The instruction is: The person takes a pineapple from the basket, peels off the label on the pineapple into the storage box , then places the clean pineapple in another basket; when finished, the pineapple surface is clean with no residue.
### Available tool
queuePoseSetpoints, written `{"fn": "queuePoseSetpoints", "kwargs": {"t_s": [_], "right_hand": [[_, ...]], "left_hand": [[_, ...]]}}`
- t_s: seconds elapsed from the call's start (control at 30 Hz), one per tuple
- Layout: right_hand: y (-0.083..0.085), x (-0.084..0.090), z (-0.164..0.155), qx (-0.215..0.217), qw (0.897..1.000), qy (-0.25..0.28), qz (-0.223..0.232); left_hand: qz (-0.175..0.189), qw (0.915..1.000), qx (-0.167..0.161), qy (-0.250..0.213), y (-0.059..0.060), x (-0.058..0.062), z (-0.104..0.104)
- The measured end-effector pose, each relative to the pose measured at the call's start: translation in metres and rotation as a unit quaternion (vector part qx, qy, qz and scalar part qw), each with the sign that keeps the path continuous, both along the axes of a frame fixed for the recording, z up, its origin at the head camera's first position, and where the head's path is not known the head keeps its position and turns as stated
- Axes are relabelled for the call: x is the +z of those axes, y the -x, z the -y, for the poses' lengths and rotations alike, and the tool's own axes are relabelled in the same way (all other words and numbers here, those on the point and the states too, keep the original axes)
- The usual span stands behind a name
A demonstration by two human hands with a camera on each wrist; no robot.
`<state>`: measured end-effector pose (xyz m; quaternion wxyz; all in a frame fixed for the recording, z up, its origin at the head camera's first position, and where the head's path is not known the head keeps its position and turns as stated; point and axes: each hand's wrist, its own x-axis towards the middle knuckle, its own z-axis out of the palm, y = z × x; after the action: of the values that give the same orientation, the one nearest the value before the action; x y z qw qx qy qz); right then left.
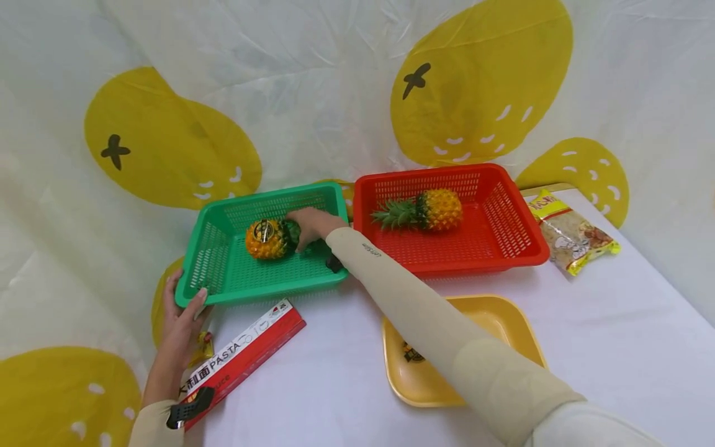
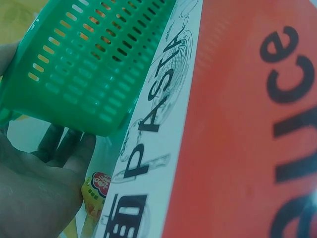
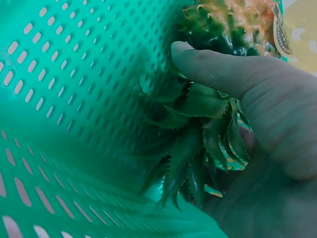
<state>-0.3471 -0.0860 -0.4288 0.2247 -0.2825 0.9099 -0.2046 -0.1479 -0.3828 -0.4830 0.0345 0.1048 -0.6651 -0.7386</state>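
Note:
A green basket (image 1: 223, 273) holds a small pineapple (image 1: 267, 239) lying on its side. My right hand (image 1: 301, 226) reaches into the basket and grips the pineapple's green crown (image 3: 198, 134), with the thumb (image 3: 223, 69) pressed across the leaves. My left hand (image 1: 192, 305) holds the basket's near left corner, thumb on the rim and fingers (image 2: 74, 148) under the basket (image 2: 79, 64). Beside it, a red basket (image 1: 503, 248) contains a second pineapple (image 1: 438, 209) lying on its side.
A red and white pasta box (image 1: 246, 351) lies just in front of the green basket, close to my left wrist. A yellow tray (image 1: 503, 316) sits under my right forearm. A snack bag (image 1: 570, 233) lies right of the red basket. A small yellow packet (image 2: 96, 191) lies under the box's left end.

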Motion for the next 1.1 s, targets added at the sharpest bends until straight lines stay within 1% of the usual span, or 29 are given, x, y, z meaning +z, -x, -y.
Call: {"fn": "queuePoseSetpoints", "kwargs": {"t_s": [0.17,0.43,0.73,0.9,1.0,1.1], "right_hand": [[-0.0013,0.0005,0.0041,0.008,1.0,-0.013,-0.008],[0.0025,-0.0026,0.0048,0.003,0.999,-0.034,-0.01],[0.0034,-0.0036,0.0004,-0.001,1.0,-0.013,-0.014],[0.003,-0.0041,0.002,-0.006,1.0,-0.004,-0.003],[0.0038,-0.0041,0.0028,-0.01,1.0,0.002,0.007],[0.0052,-0.0052,0.0037,-0.012,1.0,-0.007,0.016]], "left_hand": [[-0.003,1.0,0.006,0.002,-0.0017,-0.001,0.0006],[-0.013,0.9999,-0.002,0.004,0.0001,0.0006,0.0005],[-0.017,0.9998,-0.006,0.001,0.0031,-0.0015,-0.0015],[-0.018,0.9998,-0.002,0.0,0.0022,-0.0043,-0.0004],[-0.019,0.9998,-0.004,0.002,0.0023,-0.0036,0.0004],[-0.018,0.9998,-0.007,0.003,0.0021,-0.0045,0.0001]]}}
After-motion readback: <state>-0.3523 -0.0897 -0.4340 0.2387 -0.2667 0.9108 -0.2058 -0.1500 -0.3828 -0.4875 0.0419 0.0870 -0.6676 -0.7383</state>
